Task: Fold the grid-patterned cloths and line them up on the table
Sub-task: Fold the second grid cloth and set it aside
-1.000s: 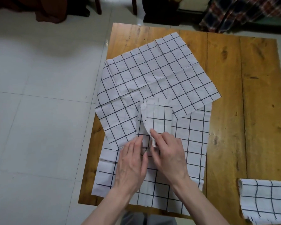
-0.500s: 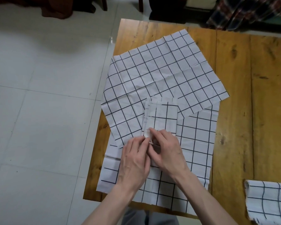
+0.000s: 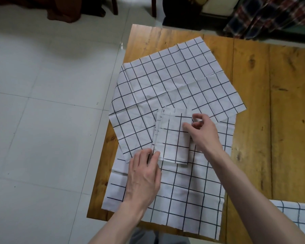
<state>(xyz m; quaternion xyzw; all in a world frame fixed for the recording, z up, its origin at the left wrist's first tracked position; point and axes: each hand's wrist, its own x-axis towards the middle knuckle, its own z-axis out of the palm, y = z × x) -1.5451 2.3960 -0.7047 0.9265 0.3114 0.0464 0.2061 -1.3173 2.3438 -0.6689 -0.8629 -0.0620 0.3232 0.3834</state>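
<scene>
A small folded grid cloth (image 3: 173, 138) lies on top of two spread grid cloths on the wooden table (image 3: 271, 120). One spread cloth (image 3: 174, 80) is turned at an angle at the far side; the other (image 3: 192, 191) lies under it, reaching the near edge. My left hand (image 3: 144, 175) presses with straight fingers on the folded cloth's near-left corner. My right hand (image 3: 202, 132) is at the folded cloth's right edge, thumb on top and fingers curled, pinching that edge. Another folded grid cloth (image 3: 299, 215) sits at the table's near right, partly behind my right forearm.
The table's left edge drops to a white tiled floor (image 3: 42, 120). Both spread cloths overhang that left edge slightly. Bare wood runs along the table's right half. Dark furniture and a plaid fabric (image 3: 264, 13) stand beyond the far edge.
My right hand has let go of the folded cloth's near corner and moved up to its right edge. The folded cloth now lies flat; my left hand stays at the near-left corner.
</scene>
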